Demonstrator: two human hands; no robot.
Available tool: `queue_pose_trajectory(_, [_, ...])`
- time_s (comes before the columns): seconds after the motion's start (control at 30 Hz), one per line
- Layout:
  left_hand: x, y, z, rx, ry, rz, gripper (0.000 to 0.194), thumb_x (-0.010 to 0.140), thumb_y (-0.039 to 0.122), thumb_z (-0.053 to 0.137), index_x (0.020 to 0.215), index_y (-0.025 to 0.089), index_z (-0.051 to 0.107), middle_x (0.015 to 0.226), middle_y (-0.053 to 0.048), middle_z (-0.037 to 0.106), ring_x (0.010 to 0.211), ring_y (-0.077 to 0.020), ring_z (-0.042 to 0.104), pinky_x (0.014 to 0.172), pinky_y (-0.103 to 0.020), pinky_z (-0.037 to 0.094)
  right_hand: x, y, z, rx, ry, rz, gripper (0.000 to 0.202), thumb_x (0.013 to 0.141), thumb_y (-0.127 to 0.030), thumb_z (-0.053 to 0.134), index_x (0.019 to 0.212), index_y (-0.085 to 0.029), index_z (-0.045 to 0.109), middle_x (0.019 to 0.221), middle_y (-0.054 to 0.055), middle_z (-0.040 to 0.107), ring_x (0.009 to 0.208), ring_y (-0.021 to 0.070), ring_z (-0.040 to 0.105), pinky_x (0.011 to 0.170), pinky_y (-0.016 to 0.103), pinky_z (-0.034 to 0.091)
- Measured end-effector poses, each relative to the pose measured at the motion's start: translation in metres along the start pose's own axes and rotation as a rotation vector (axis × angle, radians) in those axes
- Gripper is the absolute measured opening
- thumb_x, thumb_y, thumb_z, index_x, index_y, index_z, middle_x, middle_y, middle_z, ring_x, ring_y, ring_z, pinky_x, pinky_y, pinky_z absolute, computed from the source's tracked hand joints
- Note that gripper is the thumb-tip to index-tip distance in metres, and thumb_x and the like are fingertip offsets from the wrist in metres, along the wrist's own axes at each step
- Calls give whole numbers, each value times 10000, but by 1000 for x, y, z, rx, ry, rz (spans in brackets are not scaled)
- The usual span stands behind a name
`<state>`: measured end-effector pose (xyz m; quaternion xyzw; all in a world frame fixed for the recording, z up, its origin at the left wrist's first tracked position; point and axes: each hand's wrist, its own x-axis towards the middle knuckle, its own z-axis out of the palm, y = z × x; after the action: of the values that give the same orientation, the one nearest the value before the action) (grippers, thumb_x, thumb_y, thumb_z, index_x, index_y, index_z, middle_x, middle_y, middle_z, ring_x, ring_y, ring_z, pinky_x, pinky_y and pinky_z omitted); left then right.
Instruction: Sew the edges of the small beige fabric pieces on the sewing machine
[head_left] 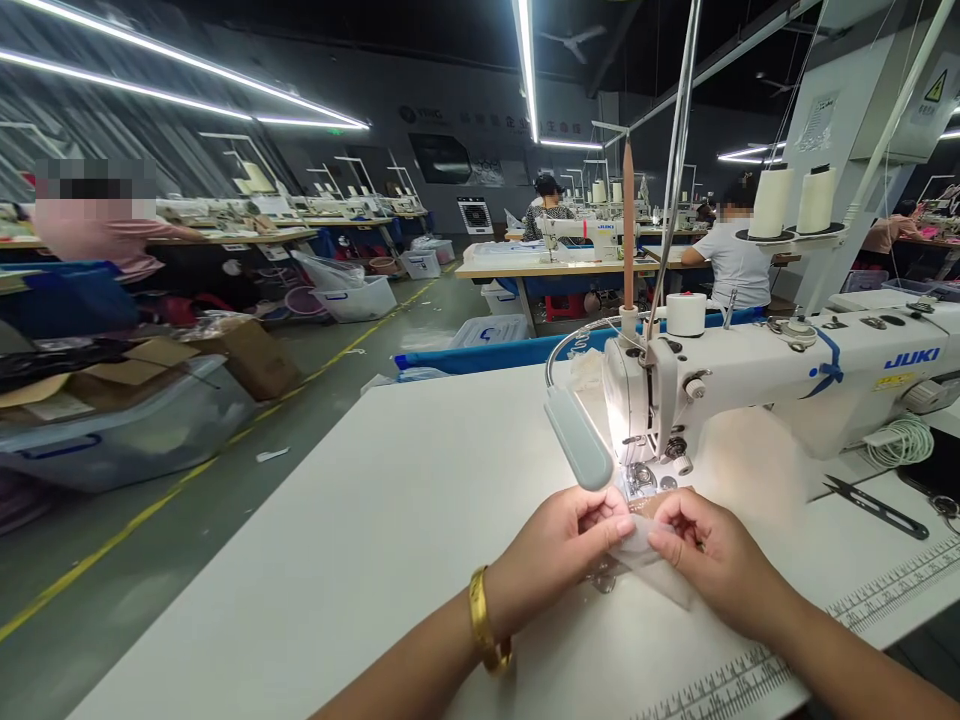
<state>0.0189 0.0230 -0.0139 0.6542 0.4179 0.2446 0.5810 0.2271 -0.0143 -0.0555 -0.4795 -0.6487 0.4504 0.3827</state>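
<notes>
Fabric (640,540): was pinched by fingertips of left hand (574,535) and right hand (709,548), just on near side of sewing machine (750,370). Looked sheer, light, limp, probably slippery; seemed best held taut by left and right edges.

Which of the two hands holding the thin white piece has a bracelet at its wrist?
The left hand: a gold bracelet circles its wrist. The right hand, also pinching the thin white piece, has a bare wrist.

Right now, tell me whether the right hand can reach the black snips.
Likely yes: nothing visibly blocks the right hand from the black snips, lying uncovered to its right, though its fingers may first have to release the sheer fabric.
</notes>
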Motion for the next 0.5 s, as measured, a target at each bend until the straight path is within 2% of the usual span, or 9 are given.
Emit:
queue_pose_trajectory(0.2, [0,0,-2,43,-11,-17,377,824,539,670,840,162,679,599,27,540,541,-131,509,503,-234,419,0,3,-1,15,1,-22,285,985,-454,580,825,-220,553,935,21,569,842,190,517,748,310,432])
queue_pose_trajectory(0.5, [0,1,0,-25,13,-20,358,805,522,693,763,169,652,546,39,520,511,-119,496,511,-231,434,1,3,-3,59,0,7,262,956,-474,636,900,-218,625,901,9,593,779,173,537,721,300,465])
